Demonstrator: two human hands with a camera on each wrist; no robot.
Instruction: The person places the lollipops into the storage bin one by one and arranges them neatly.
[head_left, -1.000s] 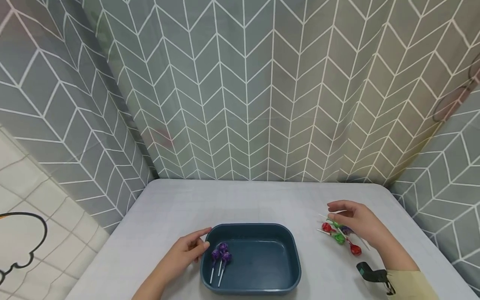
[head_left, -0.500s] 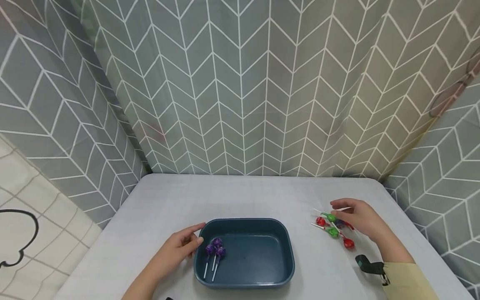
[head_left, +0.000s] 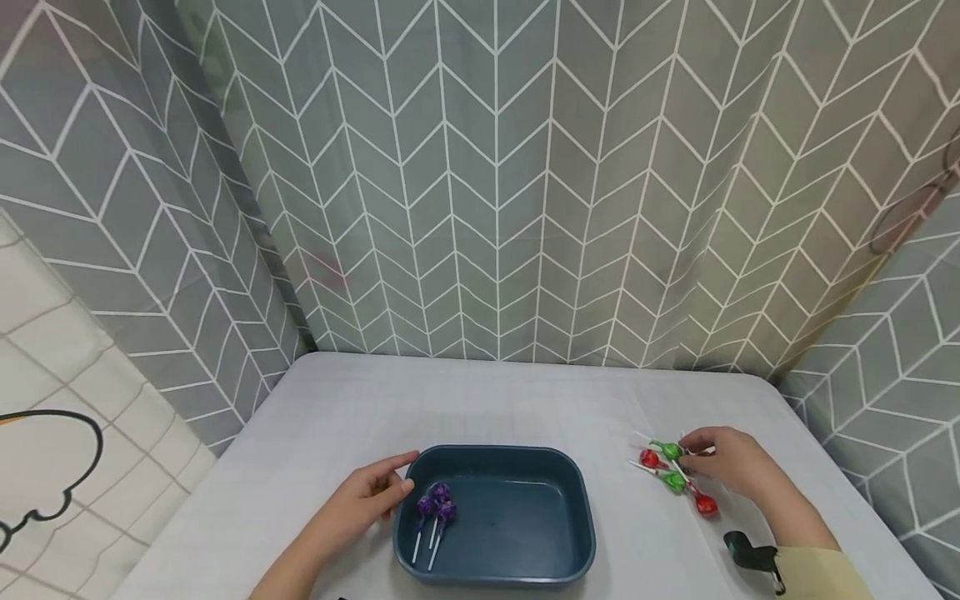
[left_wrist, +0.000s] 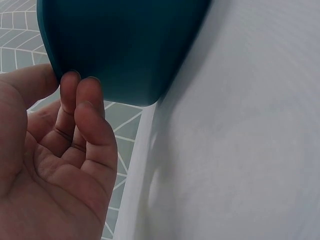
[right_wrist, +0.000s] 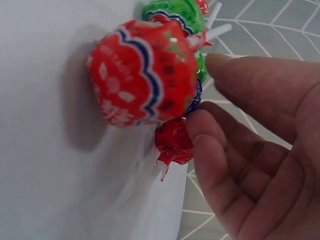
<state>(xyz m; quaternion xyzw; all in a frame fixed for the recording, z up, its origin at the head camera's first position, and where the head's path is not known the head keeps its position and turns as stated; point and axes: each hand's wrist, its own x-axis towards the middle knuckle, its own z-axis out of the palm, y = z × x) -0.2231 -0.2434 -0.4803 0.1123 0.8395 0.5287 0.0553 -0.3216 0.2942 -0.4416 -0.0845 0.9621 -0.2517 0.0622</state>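
My left hand holds the near left side of a dark blue tray, thumb and fingertips at its rim. Inside the tray, at its left, lie several purple lollipops with white sticks. On the table's right, my right hand is down at a small pile of lollipops. Its thumb and fingertips close around a dark purple-blue lollipop, mostly hidden behind them. About it lie green lollipops and red lollipops; one red lollipop looms large in the right wrist view.
A white cloth covers the table. Patterned grey curtains hang behind it and at the sides. A black wrist camera sits by the right sleeve.
My right hand has come down from above the lollipops, and its fingertips have closed in on the purple one. The left hand stays at the tray rim; the head view has shifted slightly.
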